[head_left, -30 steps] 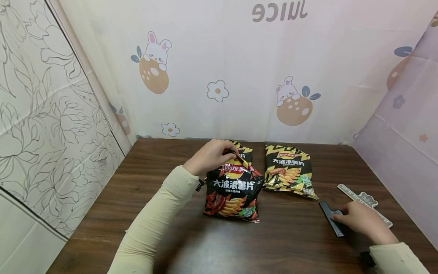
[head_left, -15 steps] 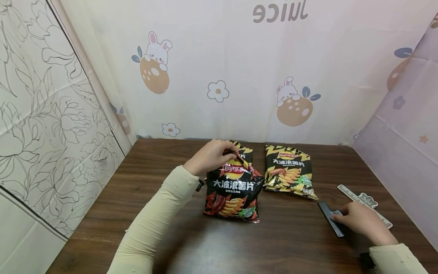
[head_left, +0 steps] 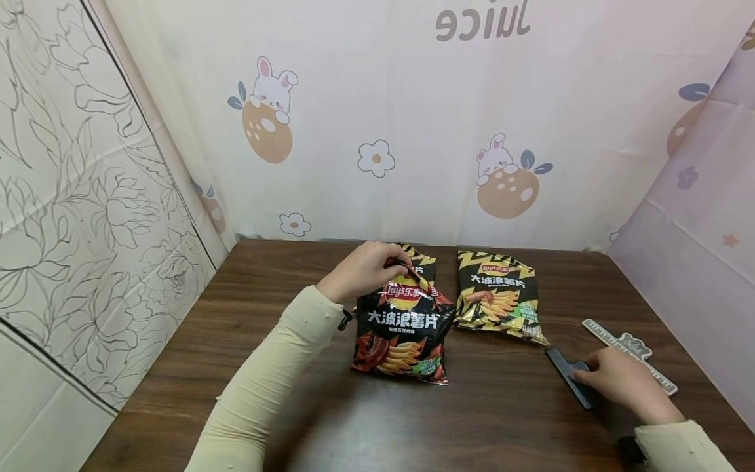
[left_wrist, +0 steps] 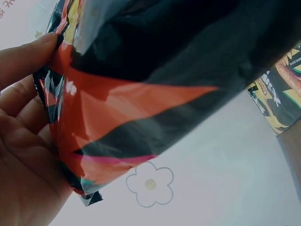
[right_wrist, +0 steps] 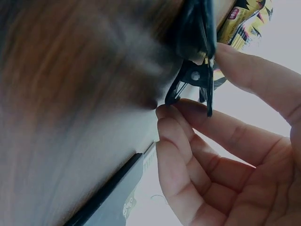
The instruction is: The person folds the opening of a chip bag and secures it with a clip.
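Note:
My left hand (head_left: 371, 267) pinches the folded top of a black and red Lay's chip bag (head_left: 401, 334), which stands upright on the table. In the left wrist view the thumb lies on one side of the bag's crimped edge and the fingers on the other. A dark bag clip (head_left: 571, 379) is held by my right hand (head_left: 625, 383), low over the table's right side. The right wrist view has the clip (right_wrist: 195, 75) between thumb and fingertips, with its hinge visible. Whether it touches the tabletop I cannot tell.
A black and yellow chip bag (head_left: 498, 295) lies at the back right. Another yellow-striped bag (head_left: 421, 262) is mostly hidden behind the held one. Just beyond my right hand lies a white clip (head_left: 601, 334) with a decorated handle. Patterned curtain (head_left: 377, 196) stands behind the table.
The dark clip has tilted slightly in my right hand, its far end shifting a little to the left. My left hand and the red chip bag stay in place.

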Action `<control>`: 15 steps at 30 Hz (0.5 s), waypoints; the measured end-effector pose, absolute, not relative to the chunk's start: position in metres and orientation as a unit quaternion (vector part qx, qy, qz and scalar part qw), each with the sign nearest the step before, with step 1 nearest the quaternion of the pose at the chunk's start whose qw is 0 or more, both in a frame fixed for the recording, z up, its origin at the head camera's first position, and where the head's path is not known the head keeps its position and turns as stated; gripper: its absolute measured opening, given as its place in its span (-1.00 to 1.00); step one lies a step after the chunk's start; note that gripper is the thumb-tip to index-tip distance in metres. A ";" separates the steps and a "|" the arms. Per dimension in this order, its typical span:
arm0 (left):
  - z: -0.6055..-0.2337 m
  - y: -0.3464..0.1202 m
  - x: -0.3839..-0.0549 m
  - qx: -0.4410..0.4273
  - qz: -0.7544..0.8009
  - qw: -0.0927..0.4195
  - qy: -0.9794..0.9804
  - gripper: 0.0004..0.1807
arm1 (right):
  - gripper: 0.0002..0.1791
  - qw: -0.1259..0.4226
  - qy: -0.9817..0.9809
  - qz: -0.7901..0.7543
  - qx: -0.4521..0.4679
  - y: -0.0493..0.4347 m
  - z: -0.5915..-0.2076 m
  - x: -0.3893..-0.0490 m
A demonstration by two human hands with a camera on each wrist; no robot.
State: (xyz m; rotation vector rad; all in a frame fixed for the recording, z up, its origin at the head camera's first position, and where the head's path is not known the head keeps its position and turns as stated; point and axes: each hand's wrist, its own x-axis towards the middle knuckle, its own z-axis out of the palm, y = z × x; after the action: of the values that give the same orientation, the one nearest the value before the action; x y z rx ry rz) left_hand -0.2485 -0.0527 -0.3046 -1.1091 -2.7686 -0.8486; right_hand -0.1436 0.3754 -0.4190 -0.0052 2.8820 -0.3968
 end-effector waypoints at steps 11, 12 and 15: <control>-0.304 -0.052 -0.248 -0.359 -0.273 0.021 -0.892 -0.86 | -0.71 0.115 0.984 -0.136 -0.001 0.376 -0.417 -0.145; -0.304 -0.052 -0.248 -0.360 -0.273 0.021 -0.892 -0.86 | -0.69 0.113 0.984 -0.135 -0.003 0.376 -0.417 -0.146; -0.304 -0.052 -0.248 -0.361 -0.273 0.021 -0.891 -0.87 | -0.62 0.104 0.985 -0.139 -0.012 0.379 -0.416 -0.147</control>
State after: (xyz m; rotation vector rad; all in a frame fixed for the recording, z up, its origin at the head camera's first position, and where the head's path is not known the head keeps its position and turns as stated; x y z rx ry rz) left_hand -0.2481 -0.0523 -0.3041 -1.1203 -2.7629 -0.8473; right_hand -0.1469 0.3789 -0.4156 -0.0345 2.9042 -0.4090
